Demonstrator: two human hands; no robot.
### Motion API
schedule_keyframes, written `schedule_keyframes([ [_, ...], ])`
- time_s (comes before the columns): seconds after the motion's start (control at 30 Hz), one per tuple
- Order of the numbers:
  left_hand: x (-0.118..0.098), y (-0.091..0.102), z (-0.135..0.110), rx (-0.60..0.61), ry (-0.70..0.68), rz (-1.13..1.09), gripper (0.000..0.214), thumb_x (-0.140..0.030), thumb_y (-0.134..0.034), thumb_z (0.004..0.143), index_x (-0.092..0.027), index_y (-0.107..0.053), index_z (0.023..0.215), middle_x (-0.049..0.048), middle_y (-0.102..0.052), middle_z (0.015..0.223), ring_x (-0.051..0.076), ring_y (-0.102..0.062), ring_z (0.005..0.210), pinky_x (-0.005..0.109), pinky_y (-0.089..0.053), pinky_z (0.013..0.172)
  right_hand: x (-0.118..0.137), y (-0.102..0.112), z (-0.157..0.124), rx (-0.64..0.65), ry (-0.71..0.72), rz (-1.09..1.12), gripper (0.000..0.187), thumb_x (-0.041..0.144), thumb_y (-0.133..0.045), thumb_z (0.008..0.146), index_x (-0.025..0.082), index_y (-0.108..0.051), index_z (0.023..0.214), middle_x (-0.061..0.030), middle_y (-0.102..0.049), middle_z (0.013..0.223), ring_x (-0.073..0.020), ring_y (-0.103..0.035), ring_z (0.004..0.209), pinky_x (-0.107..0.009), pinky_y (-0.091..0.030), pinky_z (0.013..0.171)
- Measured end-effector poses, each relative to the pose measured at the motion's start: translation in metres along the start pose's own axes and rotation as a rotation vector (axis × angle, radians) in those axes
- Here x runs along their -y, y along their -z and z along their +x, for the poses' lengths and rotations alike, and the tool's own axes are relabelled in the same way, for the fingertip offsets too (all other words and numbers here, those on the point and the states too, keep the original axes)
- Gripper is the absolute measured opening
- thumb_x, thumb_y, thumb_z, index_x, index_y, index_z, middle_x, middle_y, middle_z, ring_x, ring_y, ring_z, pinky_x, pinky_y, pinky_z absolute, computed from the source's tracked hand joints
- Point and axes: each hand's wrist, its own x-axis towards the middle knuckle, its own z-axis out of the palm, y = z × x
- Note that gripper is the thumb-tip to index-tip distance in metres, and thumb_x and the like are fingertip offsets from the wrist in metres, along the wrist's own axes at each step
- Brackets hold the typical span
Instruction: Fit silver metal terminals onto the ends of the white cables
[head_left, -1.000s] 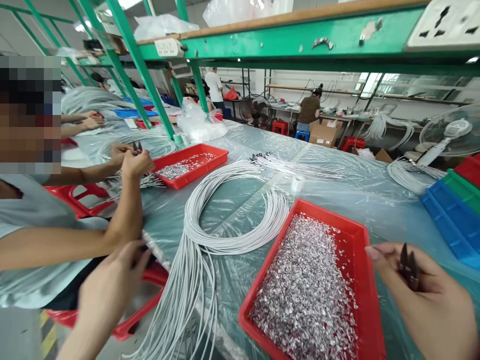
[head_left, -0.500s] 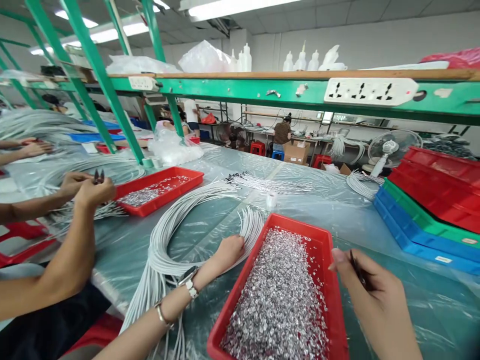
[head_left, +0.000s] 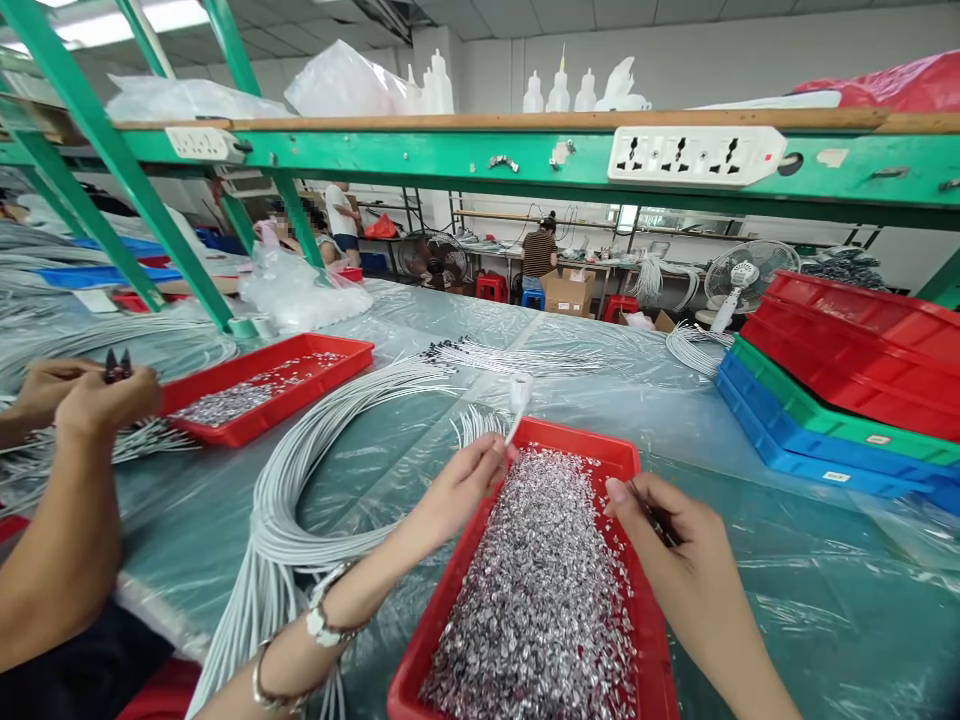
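Observation:
My left hand (head_left: 461, 490) pinches a white cable (head_left: 514, 428) near its end, above the far left corner of a red tray (head_left: 652, 590). Small shiny metal pieces (head_left: 540, 580) fill much of that tray. My right hand (head_left: 686, 545) is closed around a slim dark tool (head_left: 660, 522) by the tray's right edge; most of it is hidden in the palm, so its kind is unclear. To the left lies a coiled bundle of white cables (head_left: 281, 500), its loose ends fanned out beside my left hand.
A co-worker's hands (head_left: 97, 395) hold dark-tipped pliers (head_left: 118, 366) at the left, beside another red tray (head_left: 300, 385). Stacked red, green and blue trays (head_left: 847, 370) stand right. Black-ended cables (head_left: 517, 357) lie behind. A green shelf beam (head_left: 420, 150) crosses overhead.
My left hand has come up from the cable bundle with one cable end between its fingers. My right hand has moved in over the tray's right rim. The view has shifted to the right.

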Motion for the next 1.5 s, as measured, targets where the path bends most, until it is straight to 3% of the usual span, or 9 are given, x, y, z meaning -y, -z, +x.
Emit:
schedule_keyframes([
  [0.13,-0.033,-0.022,-0.016,0.083,-0.063,-0.097,0.038,-0.049,-0.037,0.095,-0.016,-0.054,0.086,-0.0077,-0.031,0.058,0.010,-0.029,0.052,0.024,-0.023,0.048,-0.002,-0.006,0.001,0.019,-0.019,0.013,0.037,0.036,-0.048,0.093,0.022,-0.033,0.063,0.0060,-0.023,0.062,-0.0122,-0.023,0.056,-0.026,-0.020,0.049],
  [0.27,-0.048,-0.031,-0.036,0.133,-0.098,-0.153,0.035,-0.045,-0.038,0.096,-0.017,-0.055,0.086,-0.0077,-0.030,0.058,0.010,-0.027,0.052,0.024,-0.022,0.048,0.004,-0.009,-0.001,0.043,-0.001,0.025,0.036,0.034,-0.048,0.092,0.022,-0.033,0.062,0.0068,-0.023,0.060,-0.0119,-0.023,0.054,-0.026,-0.020,0.048],
  [0.53,-0.050,-0.032,-0.053,0.089,-0.138,-0.294,0.025,-0.044,-0.037,0.099,-0.022,-0.044,0.090,-0.0089,-0.031,0.059,0.010,-0.027,0.053,0.023,-0.024,0.050,0.017,-0.015,-0.006,0.172,-0.124,0.104,0.029,0.036,-0.049,0.090,0.021,-0.041,0.066,0.0076,-0.028,0.058,-0.0118,-0.026,0.052,-0.027,-0.018,0.048],
  [0.7,-0.053,-0.029,-0.058,0.080,-0.149,-0.285,0.029,-0.041,-0.035,0.100,-0.020,-0.045,0.082,-0.0076,-0.037,0.059,0.010,-0.029,0.054,0.024,-0.025,0.052,0.017,-0.017,-0.007,0.214,-0.121,0.089,0.028,0.035,-0.049,0.088,0.022,-0.041,0.065,0.0077,-0.028,0.057,-0.0120,-0.026,0.052,-0.027,-0.019,0.047],
  [1.13,-0.058,-0.027,-0.063,0.164,-0.069,-0.367,0.036,-0.042,-0.038,0.099,-0.020,-0.045,0.072,-0.0080,-0.025,0.056,0.010,-0.019,0.050,0.024,-0.019,0.046,0.020,-0.019,-0.012,0.344,-0.071,0.148,0.025,0.040,-0.049,0.091,0.020,-0.051,0.076,0.0046,-0.041,0.061,-0.0121,-0.037,0.054,-0.025,-0.027,0.048],
  [1.3,-0.057,-0.026,-0.066,0.157,-0.064,-0.346,0.033,-0.043,-0.040,0.098,-0.020,-0.049,0.077,-0.0061,-0.031,0.060,0.011,-0.025,0.054,0.023,-0.022,0.048,0.024,-0.018,-0.016,0.258,-0.047,0.116,0.025,0.042,-0.040,0.095,0.024,-0.054,0.085,0.0000,-0.058,0.075,-0.0163,-0.054,0.070,-0.027,-0.040,0.060],
  [1.5,-0.057,-0.028,-0.069,0.143,-0.066,-0.306,0.034,-0.047,-0.043,0.095,-0.020,-0.046,0.074,-0.0054,-0.033,0.061,0.011,-0.028,0.054,0.024,-0.024,0.048,0.025,-0.017,-0.021,0.266,-0.083,0.121,0.021,0.043,-0.042,0.094,0.027,-0.056,0.088,0.0020,-0.060,0.077,-0.0158,-0.057,0.074,-0.025,-0.044,0.065],
])
